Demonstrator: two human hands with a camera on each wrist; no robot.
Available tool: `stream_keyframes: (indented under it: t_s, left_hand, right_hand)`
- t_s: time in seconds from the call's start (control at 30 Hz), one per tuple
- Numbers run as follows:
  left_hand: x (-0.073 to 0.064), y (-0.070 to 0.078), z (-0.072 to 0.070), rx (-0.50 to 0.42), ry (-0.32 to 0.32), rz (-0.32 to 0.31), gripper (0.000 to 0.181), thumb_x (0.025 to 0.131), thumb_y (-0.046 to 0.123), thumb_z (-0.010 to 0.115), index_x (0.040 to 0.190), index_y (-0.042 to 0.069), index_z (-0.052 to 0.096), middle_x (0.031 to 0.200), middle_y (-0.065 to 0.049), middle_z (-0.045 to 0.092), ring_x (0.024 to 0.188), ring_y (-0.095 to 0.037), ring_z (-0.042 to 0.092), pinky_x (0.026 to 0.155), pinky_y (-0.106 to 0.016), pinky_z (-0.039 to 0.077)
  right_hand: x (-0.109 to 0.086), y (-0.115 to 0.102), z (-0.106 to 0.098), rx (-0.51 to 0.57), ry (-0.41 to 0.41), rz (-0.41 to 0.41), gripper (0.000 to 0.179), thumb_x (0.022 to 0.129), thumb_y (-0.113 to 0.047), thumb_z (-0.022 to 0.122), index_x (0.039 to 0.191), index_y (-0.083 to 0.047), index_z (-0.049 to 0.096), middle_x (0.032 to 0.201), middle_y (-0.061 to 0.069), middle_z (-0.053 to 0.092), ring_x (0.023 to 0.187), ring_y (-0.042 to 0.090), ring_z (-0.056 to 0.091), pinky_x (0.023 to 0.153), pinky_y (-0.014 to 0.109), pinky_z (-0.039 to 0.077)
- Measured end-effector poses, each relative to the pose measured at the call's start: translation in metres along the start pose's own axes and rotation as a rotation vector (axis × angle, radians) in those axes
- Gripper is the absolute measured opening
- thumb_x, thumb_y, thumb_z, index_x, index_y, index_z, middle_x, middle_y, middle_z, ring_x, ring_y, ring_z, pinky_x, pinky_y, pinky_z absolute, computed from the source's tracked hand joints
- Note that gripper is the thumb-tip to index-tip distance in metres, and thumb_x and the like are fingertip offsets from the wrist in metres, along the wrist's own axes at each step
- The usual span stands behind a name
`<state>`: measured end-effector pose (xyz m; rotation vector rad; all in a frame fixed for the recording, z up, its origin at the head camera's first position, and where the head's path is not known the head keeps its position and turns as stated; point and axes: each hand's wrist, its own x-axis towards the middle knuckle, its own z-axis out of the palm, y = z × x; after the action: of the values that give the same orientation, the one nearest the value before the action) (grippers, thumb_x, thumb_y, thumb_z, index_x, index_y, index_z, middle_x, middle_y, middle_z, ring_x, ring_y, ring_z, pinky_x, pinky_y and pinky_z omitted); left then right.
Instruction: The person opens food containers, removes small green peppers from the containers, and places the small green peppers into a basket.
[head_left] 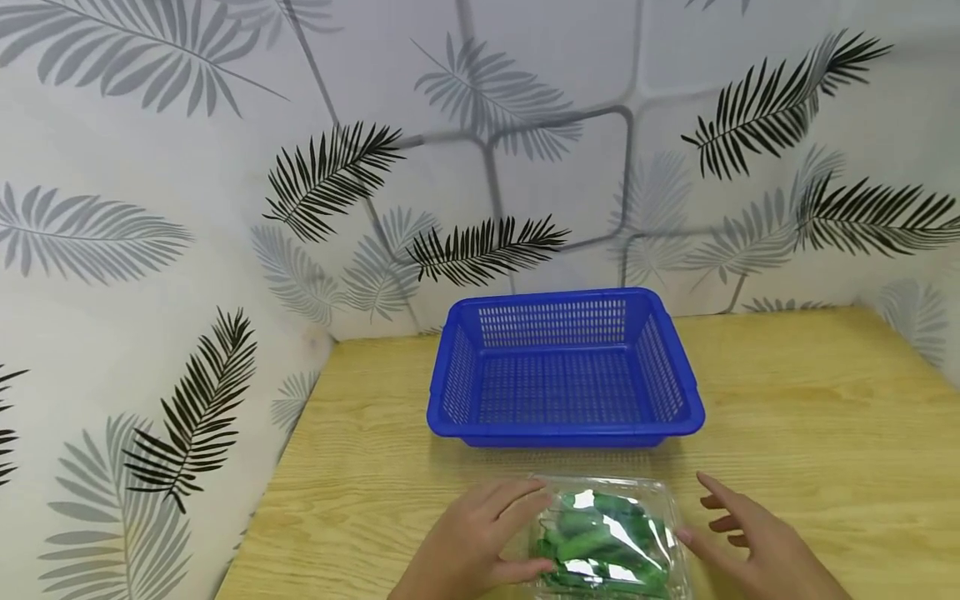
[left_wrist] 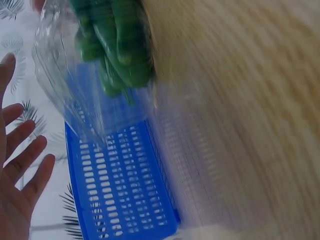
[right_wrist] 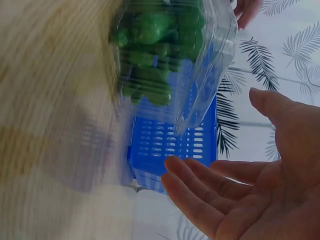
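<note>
A clear plastic clamshell box (head_left: 609, 521) with a shiny lid lies near the table's front edge. Through its walls show several long green vegetables (left_wrist: 117, 42) that look like peppers. My left hand (head_left: 478, 540) is at the box's left side, its fingers spread around that edge; in the left wrist view they stand loosely apart from it. On the other side, my right hand (head_left: 757, 540) has its thumb close to the box's right edge and its fingers extended. The right wrist view shows that palm with nothing in it.
A blue plastic basket (head_left: 566, 430) with slotted walls stands on the wooden table (head_left: 360, 417) just beyond the box, with nothing in it. Behind the table rises a pale wall covering (head_left: 555, 183) with a leaf print, which also runs along the left side.
</note>
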<state>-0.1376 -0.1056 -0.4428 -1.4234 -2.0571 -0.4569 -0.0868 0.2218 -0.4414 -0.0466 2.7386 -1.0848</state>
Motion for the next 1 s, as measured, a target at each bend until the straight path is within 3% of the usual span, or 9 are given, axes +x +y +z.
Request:
stream_keyframes:
  t_s: [0.1,0.23,0.4,0.5,0.77,0.9,1.0]
  left_hand:
    - [0.002,0.007,0.003,0.0,-0.051,-0.003,0.071,0.077,0.056,0.066,0.13,0.01,0.051,0.129,-0.003,0.053,0.119,-0.016,0.048,0.097,-0.03,0.04]
    - [0.002,0.016,0.005,0.014,-0.165,-0.052,0.077,0.075,0.064,0.062,0.134,0.015,0.048,0.136,-0.002,0.046,0.124,-0.017,0.042,0.093,-0.031,0.042]
    - [-0.002,0.027,0.012,0.075,-0.36,-0.121,0.082,0.077,0.07,0.053,0.143,0.024,0.034,0.147,-0.002,0.031,0.131,-0.023,0.033,0.092,-0.037,0.042]
    - [-0.005,0.033,0.018,0.078,-0.434,-0.164,0.077,0.081,0.07,0.046,0.144,0.027,0.03,0.15,-0.001,0.026,0.134,-0.025,0.028,0.093,-0.04,0.042]
    - [-0.005,0.037,0.021,0.095,-0.397,-0.163,0.071,0.083,0.067,0.045,0.141,0.026,0.037,0.148,-0.001,0.03,0.133,-0.028,0.029,0.087,-0.04,0.045]
    - [-0.005,0.037,0.021,0.088,-0.389,-0.158,0.074,0.081,0.068,0.047,0.141,0.025,0.037,0.147,-0.003,0.031,0.133,-0.029,0.029,0.086,-0.04,0.045]
    - [-0.005,0.037,0.021,0.09,-0.385,-0.154,0.073,0.081,0.067,0.048,0.14,0.025,0.038,0.146,-0.004,0.032,0.133,-0.029,0.029,0.087,-0.04,0.044]
  right_hand:
    - [0.0,0.001,0.004,0.05,-0.073,0.066,0.079,0.087,-0.048,0.058,0.139,0.005,0.032,0.118,0.021,0.056,0.096,0.031,0.06,0.076,0.044,0.052]
    - [-0.002,0.002,0.01,0.111,-0.138,0.141,0.082,0.085,-0.05,0.06,0.139,0.006,0.033,0.118,0.017,0.056,0.096,0.029,0.06,0.076,0.044,0.052]
    - [-0.007,0.005,0.021,0.208,-0.173,0.214,0.088,0.082,-0.05,0.065,0.141,0.005,0.03,0.119,0.014,0.054,0.095,0.027,0.06,0.076,0.044,0.052]
    - [-0.009,0.007,0.029,0.253,-0.173,0.286,0.093,0.077,-0.053,0.068,0.142,0.002,0.03,0.116,0.01,0.055,0.093,0.024,0.059,0.074,0.044,0.053]
    - [-0.018,0.017,0.046,0.446,-0.201,0.316,0.096,0.074,-0.045,0.074,0.144,0.0,0.027,0.105,0.007,0.055,0.088,0.02,0.057,0.075,0.04,0.052]
    - [-0.023,0.027,0.052,0.519,-0.19,0.216,0.098,0.074,-0.038,0.077,0.145,0.001,0.022,0.105,0.01,0.052,0.086,0.02,0.056,0.074,0.035,0.051]
    - [-0.026,0.037,0.055,0.624,-0.179,0.067,0.087,0.079,-0.026,0.075,0.148,-0.021,0.023,0.104,0.009,0.049,0.084,0.017,0.057,0.073,0.031,0.052]
